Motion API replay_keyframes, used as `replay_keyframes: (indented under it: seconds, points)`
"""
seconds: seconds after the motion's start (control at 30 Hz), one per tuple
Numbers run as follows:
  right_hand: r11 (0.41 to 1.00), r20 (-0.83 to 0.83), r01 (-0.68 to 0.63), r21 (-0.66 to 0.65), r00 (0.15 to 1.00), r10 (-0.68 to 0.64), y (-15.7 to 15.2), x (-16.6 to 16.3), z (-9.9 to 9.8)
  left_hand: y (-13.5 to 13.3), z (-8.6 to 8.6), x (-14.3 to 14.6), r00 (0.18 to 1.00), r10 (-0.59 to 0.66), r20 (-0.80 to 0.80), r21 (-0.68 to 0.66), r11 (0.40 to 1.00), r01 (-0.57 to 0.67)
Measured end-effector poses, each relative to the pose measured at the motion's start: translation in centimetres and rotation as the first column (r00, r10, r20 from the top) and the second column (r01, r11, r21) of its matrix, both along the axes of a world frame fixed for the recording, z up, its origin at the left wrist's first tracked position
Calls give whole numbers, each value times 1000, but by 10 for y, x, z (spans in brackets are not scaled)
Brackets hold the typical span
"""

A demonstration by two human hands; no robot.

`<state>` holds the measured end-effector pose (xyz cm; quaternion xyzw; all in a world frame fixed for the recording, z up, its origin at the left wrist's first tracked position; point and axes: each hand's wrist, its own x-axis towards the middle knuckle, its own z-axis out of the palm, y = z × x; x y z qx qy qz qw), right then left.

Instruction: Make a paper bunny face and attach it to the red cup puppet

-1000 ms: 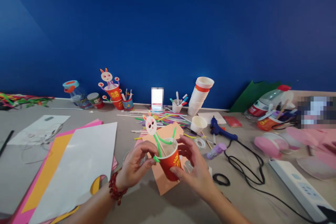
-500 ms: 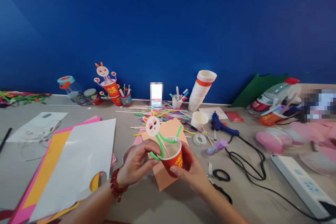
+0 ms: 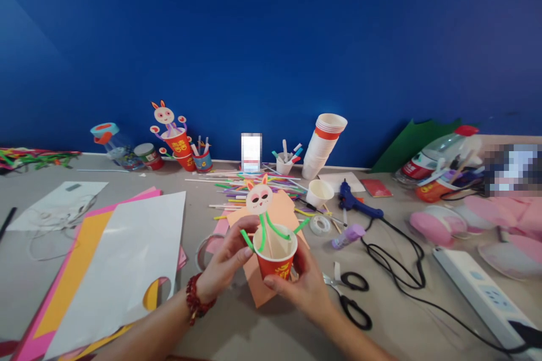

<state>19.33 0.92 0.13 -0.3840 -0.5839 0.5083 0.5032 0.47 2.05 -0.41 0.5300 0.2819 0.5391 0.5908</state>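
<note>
A red paper cup (image 3: pixel 275 259) is held upright above the table, near the middle of the view. A paper rabbit face (image 3: pixel 259 199) on a stick rises out of it, with green pipe-cleaner arms (image 3: pixel 271 229) bent over the rim. My left hand (image 3: pixel 226 262) is closed at the cup's left rim, fingers pinching the end of a green arm. From the right and below, my right hand (image 3: pixel 298 285) wraps around the cup's body. A red bead bracelet (image 3: pixel 195 300) sits on my left wrist.
Sheets of white, pink and orange paper (image 3: pixel 122 259) lie at left. Black scissors (image 3: pixel 353 299), a blue glue gun (image 3: pixel 355 203), a tape roll (image 3: pixel 320 224) and cables are at right. Coloured straws (image 3: pixel 249 186), a cup stack (image 3: pixel 324 144) and a finished rabbit cup (image 3: pixel 178 144) stand behind.
The cup has been turned from tilted to upright, and the rabbit face now faces me. Both hands stayed on the cup and shifted slightly right.
</note>
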Motion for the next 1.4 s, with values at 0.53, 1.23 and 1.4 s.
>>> replay_keyframes:
  seconds: [0.53, 1.23, 1.4]
  points:
    - [997, 17, 67, -32, 998, -67, -9, -7, -7, -12, -26, 25, 954, -129, 271, -289, 934, 208]
    - [962, 201, 160, 221, 958, -206, -10, -5, -17, -19, -27, 20, 994, -4, -106, -243, 970, -22]
    - [952, 186, 137, 273, 963, -192, -10, -6, -17, -21, -43, 17, 983, 39, -178, -204, 976, -75]
